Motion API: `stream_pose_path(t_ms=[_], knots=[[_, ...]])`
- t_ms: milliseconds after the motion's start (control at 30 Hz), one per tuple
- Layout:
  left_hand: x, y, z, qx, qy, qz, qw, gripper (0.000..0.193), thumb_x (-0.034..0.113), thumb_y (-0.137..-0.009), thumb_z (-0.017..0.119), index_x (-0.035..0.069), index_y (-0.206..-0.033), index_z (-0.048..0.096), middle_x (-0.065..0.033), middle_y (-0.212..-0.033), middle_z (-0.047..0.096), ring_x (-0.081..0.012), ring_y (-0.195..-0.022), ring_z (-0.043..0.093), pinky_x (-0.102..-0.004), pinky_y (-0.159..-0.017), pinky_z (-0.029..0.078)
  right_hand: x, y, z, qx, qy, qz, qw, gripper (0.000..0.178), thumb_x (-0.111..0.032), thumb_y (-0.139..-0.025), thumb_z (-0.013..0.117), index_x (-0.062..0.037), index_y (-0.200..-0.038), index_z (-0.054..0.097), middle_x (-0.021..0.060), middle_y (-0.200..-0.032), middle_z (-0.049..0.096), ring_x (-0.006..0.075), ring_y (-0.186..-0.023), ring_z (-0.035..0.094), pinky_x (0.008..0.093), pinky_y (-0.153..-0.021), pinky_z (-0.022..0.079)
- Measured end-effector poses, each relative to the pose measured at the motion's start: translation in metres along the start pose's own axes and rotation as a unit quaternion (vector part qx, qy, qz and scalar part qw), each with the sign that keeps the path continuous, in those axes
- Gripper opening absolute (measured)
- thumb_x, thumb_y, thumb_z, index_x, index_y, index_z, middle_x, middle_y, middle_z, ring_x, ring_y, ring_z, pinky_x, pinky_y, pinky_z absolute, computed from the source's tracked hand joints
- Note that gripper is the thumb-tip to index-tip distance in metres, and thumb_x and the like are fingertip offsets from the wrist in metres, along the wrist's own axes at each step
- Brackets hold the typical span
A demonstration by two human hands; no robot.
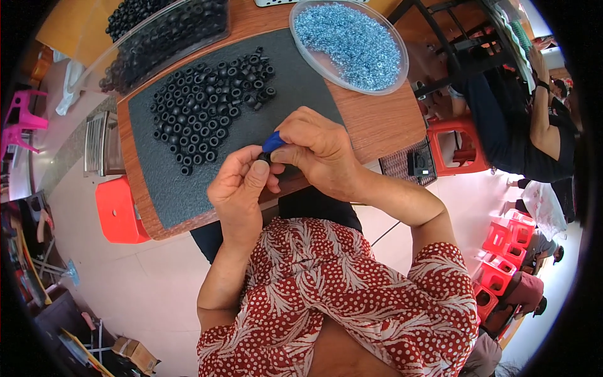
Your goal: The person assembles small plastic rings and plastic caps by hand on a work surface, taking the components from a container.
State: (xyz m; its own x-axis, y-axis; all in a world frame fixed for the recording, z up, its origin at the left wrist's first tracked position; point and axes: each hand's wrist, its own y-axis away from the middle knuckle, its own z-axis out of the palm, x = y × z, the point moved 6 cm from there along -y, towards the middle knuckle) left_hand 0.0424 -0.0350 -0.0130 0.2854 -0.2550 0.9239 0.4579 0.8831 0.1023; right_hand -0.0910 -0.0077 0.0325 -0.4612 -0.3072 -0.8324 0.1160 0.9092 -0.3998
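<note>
Pale floor tiles surround a small wooden counter [383,119] that sits over the person's lap, with red plastic stools [116,210] on either side of it. All positions below are given relative to the dark foam mat [188,182] that covers most of the counter.

On the mat's far half lies a loose spread of black rubber rings [207,107]. Beyond the mat's far-left edge, a clear bag of more black rings [169,31] overhangs the counter. Beyond the mat's far-right corner stands a clear tray of small blue-silver metal washers [352,41].

At the mat's near-right edge, both hands meet. The left hand [242,188] is clenched around a single black ring [267,157], pinched between thumb and fingers. The right hand [320,154] is clenched around a blue-handled tool [273,141], whose tip is hidden at the ring.

Risks, as judged from this arrangement:

- Counter stability: the counter appears to rest on the knees; a leg shift could tip it and scatter both the rings and the washers.
- Bag: its overhang past the counter edge could let it slide to the floor.
- Held ring: the pinch sits right at the mat's near edge, so a slip would likely drop the ring into the lap or onto the floor.
- Tool: a slip under pressure could drive the tip into the left thumb.
</note>
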Motion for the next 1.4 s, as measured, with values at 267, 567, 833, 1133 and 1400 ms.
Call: stream_pose_path(t_ms=[267,567,833,1133,1400], knots=[[0.002,-0.003,0.003,-0.014,0.008,-0.019,1.000,0.023,0.013,-0.090,0.057,-0.005,-0.103,0.056,-0.0100,-0.080,0.064,-0.0090,-0.061,0.056,-0.0207,-0.053,0.048,-0.005,0.000,-0.002,0.013,-0.004,0.003,1.000,0.010,-0.001,-0.069,0.066,-0.0019,-0.073,0.058,0.0069,-0.072,0.054,0.0234,-0.071,0.050,0.0332,-0.062,0.041],[-0.001,-0.005,0.008,-0.041,0.081,-0.089,0.992,0.019,0.012,-0.089,0.057,-0.005,-0.097,0.057,-0.0124,-0.075,0.064,-0.0107,-0.053,0.056,-0.0211,-0.046,0.046,-0.013,0.007,-0.004,0.032,0.027,-0.027,0.999,0.012,0.000,-0.070,0.067,-0.0003,-0.079,0.059,0.0085,-0.077,0.055,0.0236,-0.072,0.050,0.0323,-0.061,0.041],[-0.003,-0.006,0.004,-0.008,0.111,-0.094,0.989,0.013,0.007,-0.085,0.056,-0.005,-0.091,0.057,-0.0115,-0.071,0.062,-0.0107,-0.052,0.055,-0.0221,-0.045,0.045,-0.019,0.005,-0.006,0.017,0.054,-0.091,0.994,0.018,-0.002,-0.069,0.067,0.0007,-0.084,0.058,0.0102,-0.078,0.054,0.0269,-0.071,0.049,0.0351,-0.060,0.041],[0.007,-0.007,0.009,0.033,0.062,-0.046,0.996,0.009,0.003,-0.087,0.055,-0.005,-0.088,0.057,-0.0065,-0.073,0.061,-0.0091,-0.058,0.057,-0.0223,-0.054,0.050,-0.020,-0.002,0.009,-0.118,0.203,-0.151,0.960,0.037,-0.016,-0.061,0.073,0.0024,-0.086,0.054,0.0127,-0.078,0.052,0.0281,-0.071,0.047,0.0361,-0.059,0.041],[0.009,-0.007,0.011,0.015,0.079,-0.046,0.996,0.009,0.004,-0.085,0.060,-0.004,-0.087,0.061,-0.0019,-0.076,0.061,-0.0040,-0.064,0.053,-0.0160,-0.058,0.041,-0.025,-0.003,0.014,-0.107,0.275,-0.226,0.928,0.025,-0.012,-0.057,0.069,-0.0038,-0.064,0.047,0.0087,-0.060,0.043,0.0236,-0.060,0.046,0.0342,-0.052,0.037]])
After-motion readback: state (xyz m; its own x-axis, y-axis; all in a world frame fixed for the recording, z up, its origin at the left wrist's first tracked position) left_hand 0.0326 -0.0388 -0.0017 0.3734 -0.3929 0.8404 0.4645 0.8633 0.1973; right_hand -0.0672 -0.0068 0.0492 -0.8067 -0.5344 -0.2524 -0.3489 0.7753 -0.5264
